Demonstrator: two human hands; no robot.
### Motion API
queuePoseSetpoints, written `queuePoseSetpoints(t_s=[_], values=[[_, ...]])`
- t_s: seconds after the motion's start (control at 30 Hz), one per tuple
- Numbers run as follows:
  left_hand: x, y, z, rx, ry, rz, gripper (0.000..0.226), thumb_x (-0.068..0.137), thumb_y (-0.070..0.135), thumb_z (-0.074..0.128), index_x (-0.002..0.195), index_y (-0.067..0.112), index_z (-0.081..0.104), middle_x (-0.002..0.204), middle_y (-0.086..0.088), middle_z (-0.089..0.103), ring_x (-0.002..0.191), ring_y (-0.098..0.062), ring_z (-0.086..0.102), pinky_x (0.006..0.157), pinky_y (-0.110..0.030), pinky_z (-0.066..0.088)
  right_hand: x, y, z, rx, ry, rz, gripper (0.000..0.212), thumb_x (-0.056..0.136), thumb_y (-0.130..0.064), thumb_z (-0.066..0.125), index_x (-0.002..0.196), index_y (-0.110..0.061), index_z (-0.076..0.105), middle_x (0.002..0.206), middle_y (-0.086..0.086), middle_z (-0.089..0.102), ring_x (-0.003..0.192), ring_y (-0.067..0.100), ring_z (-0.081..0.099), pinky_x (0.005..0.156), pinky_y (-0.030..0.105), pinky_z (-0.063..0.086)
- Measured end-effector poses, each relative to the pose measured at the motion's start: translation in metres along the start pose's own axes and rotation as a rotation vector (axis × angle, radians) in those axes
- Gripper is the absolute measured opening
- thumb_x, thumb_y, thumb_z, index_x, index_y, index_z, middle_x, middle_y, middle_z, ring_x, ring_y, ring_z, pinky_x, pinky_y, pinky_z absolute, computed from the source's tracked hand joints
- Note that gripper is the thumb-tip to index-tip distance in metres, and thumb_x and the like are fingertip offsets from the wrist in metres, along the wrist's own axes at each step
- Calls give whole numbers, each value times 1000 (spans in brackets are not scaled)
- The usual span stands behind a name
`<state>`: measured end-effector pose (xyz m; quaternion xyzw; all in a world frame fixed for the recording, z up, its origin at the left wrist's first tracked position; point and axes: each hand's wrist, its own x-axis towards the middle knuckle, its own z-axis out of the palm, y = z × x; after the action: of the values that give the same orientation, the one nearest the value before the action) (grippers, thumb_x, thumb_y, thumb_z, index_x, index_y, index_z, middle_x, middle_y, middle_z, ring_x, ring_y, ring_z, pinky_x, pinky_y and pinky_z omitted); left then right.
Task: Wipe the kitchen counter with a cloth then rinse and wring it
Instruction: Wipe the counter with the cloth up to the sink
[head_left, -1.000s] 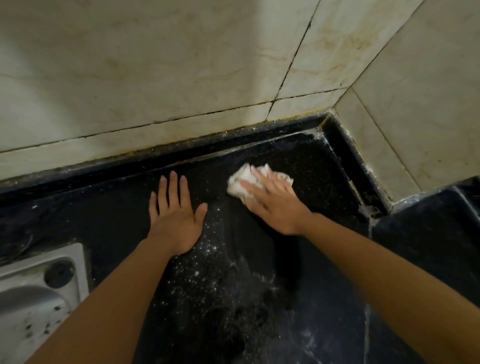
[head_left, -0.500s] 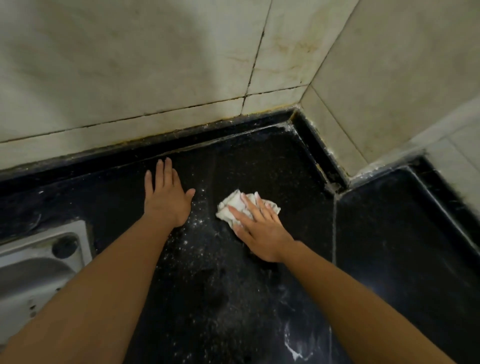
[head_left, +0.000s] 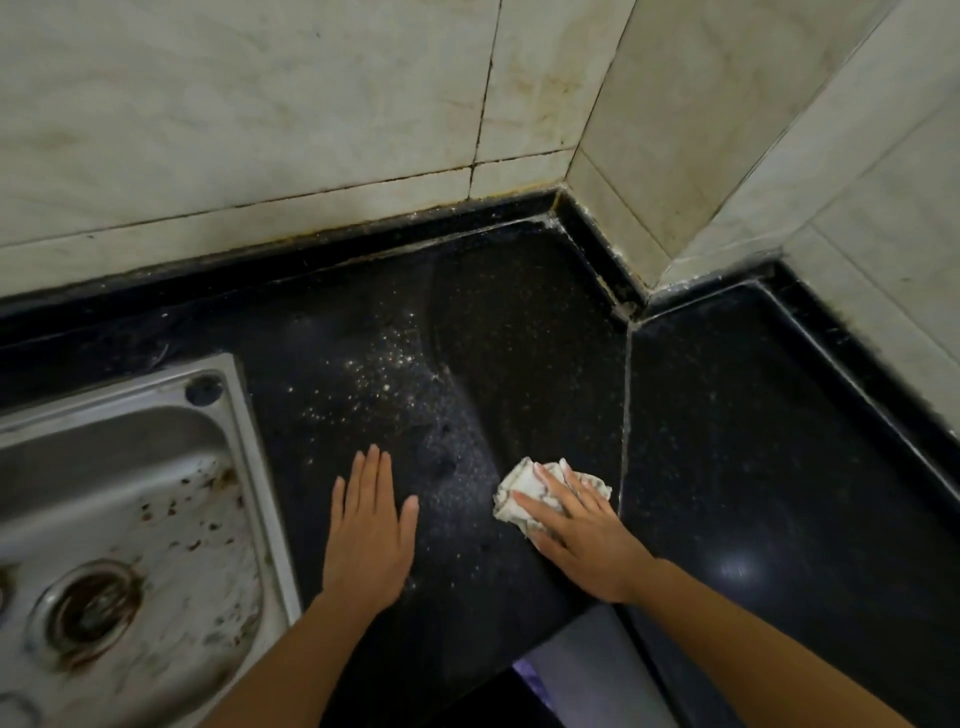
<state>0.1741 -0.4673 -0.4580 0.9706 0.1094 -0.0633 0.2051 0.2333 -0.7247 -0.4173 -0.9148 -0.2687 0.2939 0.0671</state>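
A crumpled white cloth (head_left: 519, 493) lies on the black speckled counter (head_left: 519, 332), near its front edge. My right hand (head_left: 582, 535) presses flat on top of the cloth, fingers spread over it. My left hand (head_left: 369, 535) rests palm down on the counter to the left, fingers together, holding nothing. White powdery specks (head_left: 384, 364) are scattered on the counter beyond my left hand. A smooth dark swath runs from the back corner down to the cloth.
A stained steel sink (head_left: 130, 519) with a rusty drain (head_left: 88, 613) sits at the left. Beige tiled walls (head_left: 260, 119) meet at a corner behind the counter. A seam (head_left: 626, 415) divides off a second counter slab on the right.
My right hand has dragged the cloth from the back corner toward the front edge. My left hand slid back too. The view pulled away, showing more of the sink.
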Motion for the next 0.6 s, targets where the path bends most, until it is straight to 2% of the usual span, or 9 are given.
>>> queuePoseSetpoints(t_s=[0.1, 0.2, 0.3, 0.37, 0.47, 0.6], values=[[-27, -11, 0, -22, 37, -82, 76, 90, 54, -4, 150, 7, 2, 158, -5, -2, 141, -10, -11, 116, -33, -9, -7, 10, -1, 27, -21, -2, 54, 82, -71, 2, 136, -64, 1, 148, -24, -25, 140, 9, -29, 117, 34, -10], [-47, -22, 1, -17, 70, -172, 69, 96, 49, 3, 150, 6, 6, 159, -8, 0, 141, -11, -12, 118, -36, -7, 15, 21, -12, 74, 19, 99, 48, 99, -56, 19, 144, -54, 4, 154, -18, -23, 141, 11, -27, 116, 34, -10], [-67, -27, 1, 10, 86, -252, 75, 91, 53, 0, 150, 8, 7, 159, -7, -1, 143, -13, -11, 115, -36, -10, 45, 28, -26, 101, 67, 245, 50, 102, -49, 20, 149, -46, 2, 158, -8, -21, 144, 19, -25, 117, 40, -9], [-77, -27, 3, 38, 101, -308, 68, 96, 50, 5, 151, 9, 4, 159, -7, -4, 144, -15, -11, 115, -36, -10, 59, 30, -33, 125, 88, 292, 52, 102, -49, 19, 150, -44, 1, 159, -7, -20, 144, 21, -24, 116, 42, -9], [-92, -23, 2, 6, 71, -377, 66, 99, 45, 16, 150, 9, -5, 158, -7, -14, 142, -15, -20, 117, -38, -9, 57, 27, -31, 150, 105, 300, 52, 102, -48, 16, 151, -41, 0, 159, -6, -20, 144, 21, -24, 116, 40, -11], [-104, -25, 0, -1, 6, -356, 67, 99, 44, 17, 149, 10, -12, 155, -6, -24, 138, -13, -26, 117, -37, -10, 22, 13, 3, 133, 144, 251, 51, 103, -45, 18, 152, -40, 3, 160, -5, -17, 145, 22, -23, 116, 39, -12]])
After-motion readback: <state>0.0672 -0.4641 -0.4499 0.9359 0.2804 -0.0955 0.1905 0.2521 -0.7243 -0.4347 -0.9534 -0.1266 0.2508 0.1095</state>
